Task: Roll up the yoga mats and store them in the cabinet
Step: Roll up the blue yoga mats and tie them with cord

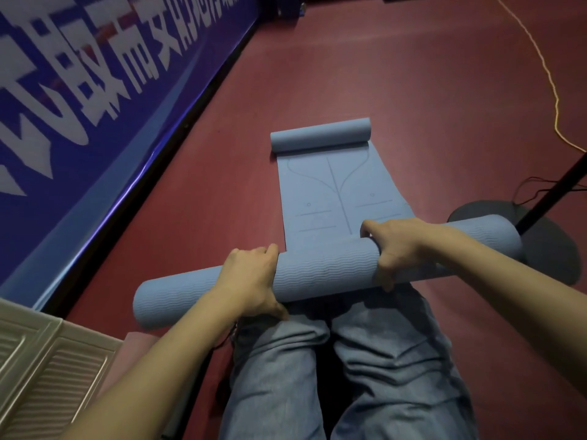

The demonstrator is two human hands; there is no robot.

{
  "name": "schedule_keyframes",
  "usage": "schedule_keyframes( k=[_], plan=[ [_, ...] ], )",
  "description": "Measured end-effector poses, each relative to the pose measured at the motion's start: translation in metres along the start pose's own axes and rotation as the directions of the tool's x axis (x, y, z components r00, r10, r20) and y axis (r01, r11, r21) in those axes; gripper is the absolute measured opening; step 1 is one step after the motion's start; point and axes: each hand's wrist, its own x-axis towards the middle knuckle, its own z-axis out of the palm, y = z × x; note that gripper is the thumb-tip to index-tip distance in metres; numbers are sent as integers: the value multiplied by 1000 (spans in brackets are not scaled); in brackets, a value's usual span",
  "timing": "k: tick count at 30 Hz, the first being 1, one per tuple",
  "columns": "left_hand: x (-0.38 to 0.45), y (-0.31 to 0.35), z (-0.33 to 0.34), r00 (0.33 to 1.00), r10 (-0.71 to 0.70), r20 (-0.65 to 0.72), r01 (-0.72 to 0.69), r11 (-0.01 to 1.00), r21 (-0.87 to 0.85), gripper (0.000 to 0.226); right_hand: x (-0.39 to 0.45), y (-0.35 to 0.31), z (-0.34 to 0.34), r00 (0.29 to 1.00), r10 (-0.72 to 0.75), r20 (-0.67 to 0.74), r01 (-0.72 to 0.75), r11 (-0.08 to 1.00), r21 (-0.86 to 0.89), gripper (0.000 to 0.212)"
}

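A blue yoga mat (336,198) is spread on the red floor (413,90) at the centre of the frame, its near end wound into a thick roll (324,268) lying across the lower middle, just above the knees, while its far end is curled in a smaller roll (320,134). The thick roll is gripped by both hands: the left hand (251,281) is curled over it left of centre, the right hand (397,246) right of centre. The foam is judged light, soft and springy, with a ribbed, grippy underside; it is best held spread apart, so the edges stay aligned. A pale cabinet (47,369) is seen at lower left
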Motion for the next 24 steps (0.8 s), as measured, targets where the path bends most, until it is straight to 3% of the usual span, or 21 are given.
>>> schedule_keyframes(
  k=[3,8,15,18,20,24],
  plan=[
    [-3,-4,-7,999,51,-8,-51,999,-1,79,-9,1,-1,1000,-1,2,1,1000,3,90],
    [-23,-2,-29,984,87,154,-77,995,-67,75,-26,0,-3,985,-53,164,41,996,76,70],
    [-63,9,-41,954,121,275,-92,989,-113,73,-62,-3,8,960,-100,260,78,993,93,67],
    [-74,14,-34,958,128,255,-110,990,-86,73,-72,-3,21,975,-95,200,83,994,65,78],
    [-68,10,-32,953,132,274,-97,986,-139,73,-76,0,24,990,-124,72,118,989,88,87],
    [-48,-5,-26,930,140,339,-16,938,-346,77,-85,-4,25,969,-188,-162,193,981,21,64]
  ],
)
